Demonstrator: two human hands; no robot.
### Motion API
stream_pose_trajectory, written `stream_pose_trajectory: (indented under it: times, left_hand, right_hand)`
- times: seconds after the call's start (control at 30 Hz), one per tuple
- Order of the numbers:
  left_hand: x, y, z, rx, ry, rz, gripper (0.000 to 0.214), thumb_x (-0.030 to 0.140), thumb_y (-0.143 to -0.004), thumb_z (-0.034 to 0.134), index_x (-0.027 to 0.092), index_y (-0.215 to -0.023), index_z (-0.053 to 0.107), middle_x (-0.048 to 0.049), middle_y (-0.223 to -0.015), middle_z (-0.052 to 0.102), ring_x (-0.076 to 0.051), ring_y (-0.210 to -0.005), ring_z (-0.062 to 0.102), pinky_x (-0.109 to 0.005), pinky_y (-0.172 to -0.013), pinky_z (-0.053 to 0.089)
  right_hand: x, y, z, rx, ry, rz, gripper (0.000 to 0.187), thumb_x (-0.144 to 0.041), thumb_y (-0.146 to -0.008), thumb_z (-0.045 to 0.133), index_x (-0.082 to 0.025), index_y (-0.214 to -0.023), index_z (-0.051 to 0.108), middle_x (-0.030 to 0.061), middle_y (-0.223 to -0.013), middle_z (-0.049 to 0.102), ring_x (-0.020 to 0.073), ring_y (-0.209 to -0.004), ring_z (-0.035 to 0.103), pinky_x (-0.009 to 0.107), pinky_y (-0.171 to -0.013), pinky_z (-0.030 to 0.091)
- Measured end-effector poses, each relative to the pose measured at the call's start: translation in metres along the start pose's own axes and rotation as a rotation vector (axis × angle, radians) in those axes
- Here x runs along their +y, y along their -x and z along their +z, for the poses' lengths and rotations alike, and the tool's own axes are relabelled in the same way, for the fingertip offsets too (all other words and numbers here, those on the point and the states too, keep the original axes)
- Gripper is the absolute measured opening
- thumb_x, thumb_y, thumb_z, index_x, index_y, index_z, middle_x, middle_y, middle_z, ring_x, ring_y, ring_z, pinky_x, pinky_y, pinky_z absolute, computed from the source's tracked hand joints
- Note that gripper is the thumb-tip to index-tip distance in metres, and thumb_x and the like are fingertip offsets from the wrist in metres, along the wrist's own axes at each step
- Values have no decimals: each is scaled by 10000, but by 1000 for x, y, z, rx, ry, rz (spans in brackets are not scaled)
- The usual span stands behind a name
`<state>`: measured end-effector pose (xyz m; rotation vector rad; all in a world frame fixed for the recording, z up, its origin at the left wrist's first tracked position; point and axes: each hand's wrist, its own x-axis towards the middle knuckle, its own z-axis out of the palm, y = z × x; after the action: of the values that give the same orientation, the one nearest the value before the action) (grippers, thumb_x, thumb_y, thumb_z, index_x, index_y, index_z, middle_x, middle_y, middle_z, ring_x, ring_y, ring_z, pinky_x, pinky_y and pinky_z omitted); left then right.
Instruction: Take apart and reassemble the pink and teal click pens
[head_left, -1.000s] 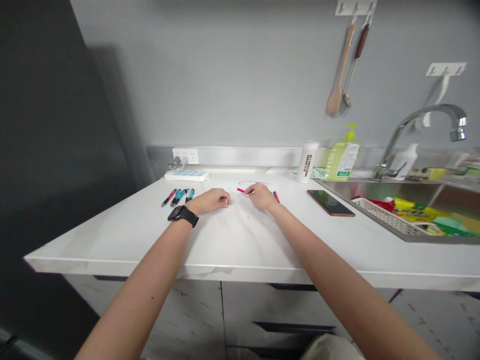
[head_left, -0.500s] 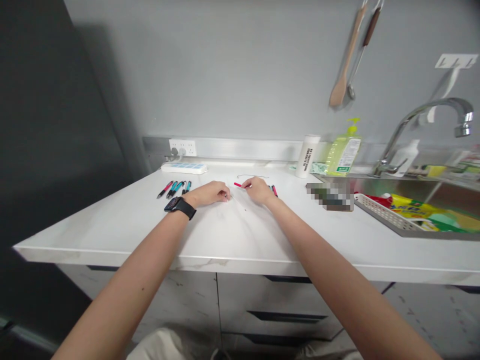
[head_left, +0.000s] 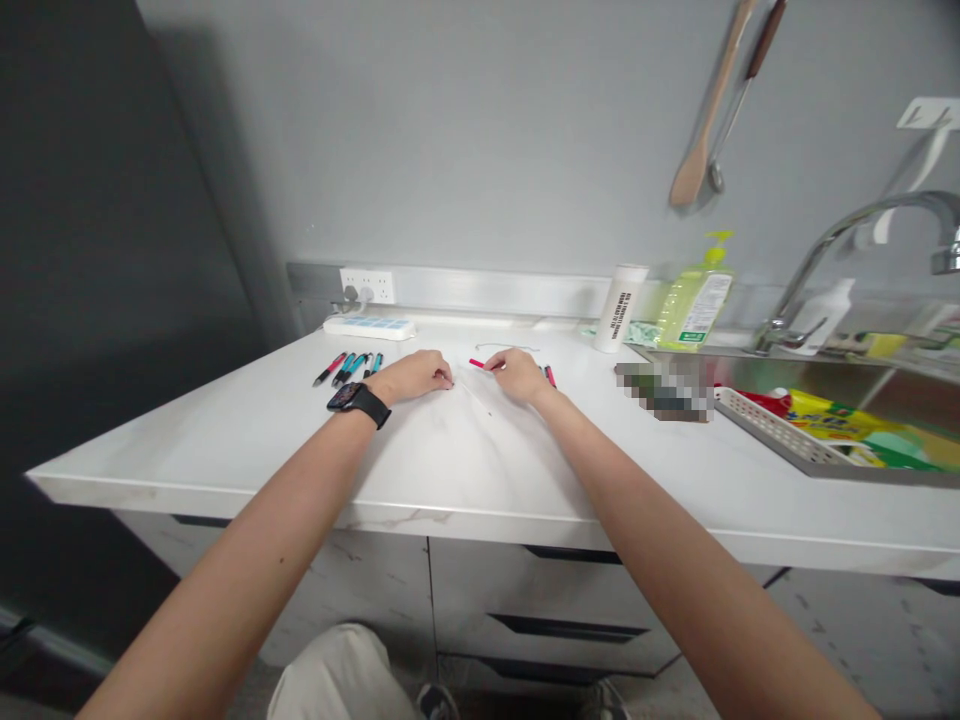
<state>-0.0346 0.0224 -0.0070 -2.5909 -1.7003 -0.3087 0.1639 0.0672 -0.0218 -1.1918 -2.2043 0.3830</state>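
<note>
My right hand (head_left: 517,374) is closed in a pinch on a red pen barrel (head_left: 476,363), whose end sticks out to the left of the fingertips. To its left, my left hand (head_left: 418,374) is low over the counter, its fingers curled together; anything inside them is too small to make out. Left of that hand lie several teal and black pens (head_left: 351,370) and a red and black pen (head_left: 328,370). Partly hidden behind my right hand are more red and dark pen pieces (head_left: 550,376). A tiny dark piece (head_left: 490,413) rests on the counter between my forearms.
A power strip (head_left: 369,328) lies at the back left of the white counter (head_left: 465,470). Toward the right stand a white cylinder (head_left: 621,308), a green soap bottle (head_left: 696,300) and a blurred-out object (head_left: 664,390). Beyond them is the sink with a perforated tray (head_left: 780,425) and a faucet (head_left: 817,250).
The camera view has shifted slightly. Both hands keep nearly the same places and grips, with the red pen barrel still in my right fingers.
</note>
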Motion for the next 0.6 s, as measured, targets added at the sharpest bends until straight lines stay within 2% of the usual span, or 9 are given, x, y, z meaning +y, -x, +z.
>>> stream_pose_trajectory:
  times: [0.13,0.23,0.3,0.4,0.5,0.6]
  left_hand:
    - [4,2,-1,4,4,4,239,274,-753,529,147,-830,717,-73,-816,689,-164,-743,599,-226,-680,417]
    - [6,3,-2,-2,2,-6,231,228,-727,515,144,-814,711,-67,-816,691,-156,-736,601,-216,-673,417]
    - [4,4,-2,11,-9,-43,230,201,-711,497,154,-799,704,-55,-805,693,-151,-729,603,-212,-667,418]
    - [0,6,-2,80,-58,-185,231,200,-707,476,167,-784,691,-53,-809,695,-162,-735,609,-226,-672,426]
    - [-6,8,1,116,-95,-333,226,220,-716,475,174,-818,672,-70,-877,696,-187,-785,620,-247,-694,438]
    - [-10,10,4,110,-91,-408,237,239,-742,461,176,-872,649,-85,-928,690,-199,-837,625,-256,-721,446]
  right_hand:
    - [2,-2,2,20,-49,-2,300,10,-679,491,-153,-803,711,72,-886,700,177,-866,624,254,-826,439]
    - [4,-6,3,42,-151,24,269,25,-654,504,-159,-736,681,41,-811,683,154,-800,617,259,-808,451]
    - [4,-7,3,28,-310,94,235,19,-642,534,-158,-744,651,21,-757,659,128,-689,598,253,-717,473]
    - [1,-4,-3,-41,-637,231,208,-18,-654,584,-151,-812,607,7,-684,624,98,-570,557,214,-562,458]
    - [-5,2,-10,-118,-925,298,180,-49,-703,589,-150,-852,583,15,-710,634,82,-592,576,173,-534,449]
    - [-9,6,-16,-181,-1093,321,147,-28,-751,551,-132,-854,571,27,-746,644,52,-556,558,147,-531,457]
